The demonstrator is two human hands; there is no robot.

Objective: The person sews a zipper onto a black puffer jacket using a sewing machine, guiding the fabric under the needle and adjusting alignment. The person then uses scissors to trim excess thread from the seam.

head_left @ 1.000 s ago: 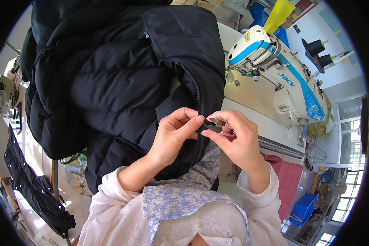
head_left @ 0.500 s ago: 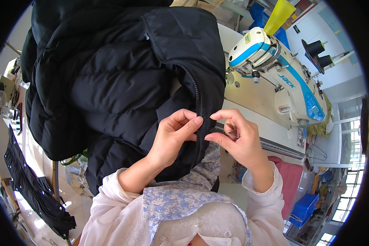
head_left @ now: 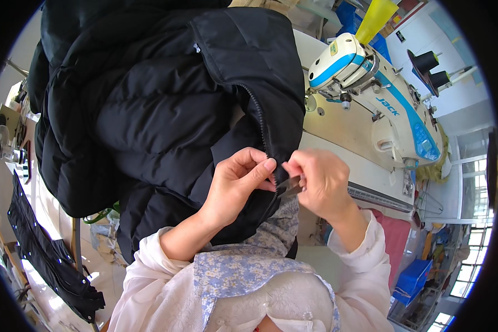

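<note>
A black padded jacket (head_left: 160, 110) with a long dark zipper (head_left: 258, 110) is spread in front of me, its near end reaching my lap. My left hand (head_left: 235, 182) pinches the zipper edge between thumb and fingers. Just right of it, my right hand (head_left: 321, 182) is closed around small metal thread snips (head_left: 289, 187), whose grey blades point left against the zipper edge. Motion blurs this hand a little, and the handle is hidden in the palm. A small zipper pull (head_left: 197, 48) shows on the jacket's far part.
A white and blue sewing machine (head_left: 365, 94) stands on a table to the right, with thread cones (head_left: 429, 72) behind it. A blue bin (head_left: 412, 281) sits at the lower right. On the left hangs a black snap-studded garment (head_left: 50, 260).
My right hand has turned inward and closed, bringing the snips' blades to the zipper edge; before, its thumb and forefinger were apart. My left hand keeps its pinch, nearly still.
</note>
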